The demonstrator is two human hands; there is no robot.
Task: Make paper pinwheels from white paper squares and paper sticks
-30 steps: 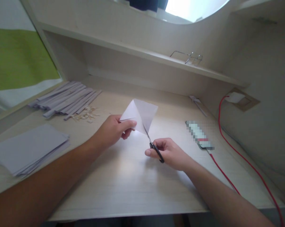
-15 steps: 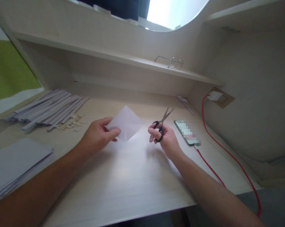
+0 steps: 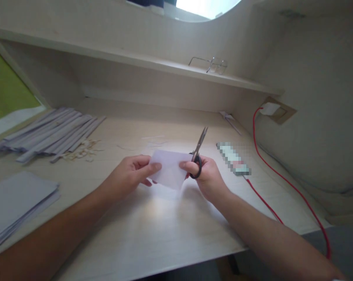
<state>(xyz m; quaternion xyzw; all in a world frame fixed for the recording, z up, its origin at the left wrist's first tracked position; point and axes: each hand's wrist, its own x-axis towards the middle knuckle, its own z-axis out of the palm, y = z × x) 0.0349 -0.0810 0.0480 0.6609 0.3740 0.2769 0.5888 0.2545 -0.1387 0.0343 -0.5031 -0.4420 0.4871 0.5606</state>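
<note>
A small piece of white paper [image 3: 170, 169] is held between my two hands just above the desk. My left hand [image 3: 138, 170] pinches its left side, thumb on top. My right hand [image 3: 205, 173] grips the right side with thumb and fingers. The same right hand carries a pair of scissors [image 3: 197, 150] with black handles looped over the fingers, blades nearly closed and pointing away from me. Thin pale paper strips [image 3: 157, 141] lie on the desk beyond the paper.
Folded paper strips [image 3: 53, 132] are piled at the left, beside small scraps [image 3: 84, 150]. Closer in lies a stack of white paper [image 3: 21, 203]. A phone [image 3: 233, 159] with a red cable [image 3: 264, 199] lies at right. Glasses [image 3: 213, 64] rest on the shelf [image 3: 153, 64].
My right hand has moved left and taken hold of the paper's right side. The paper has turned from a diamond to a flatter position. The scissor blades have drawn together.
</note>
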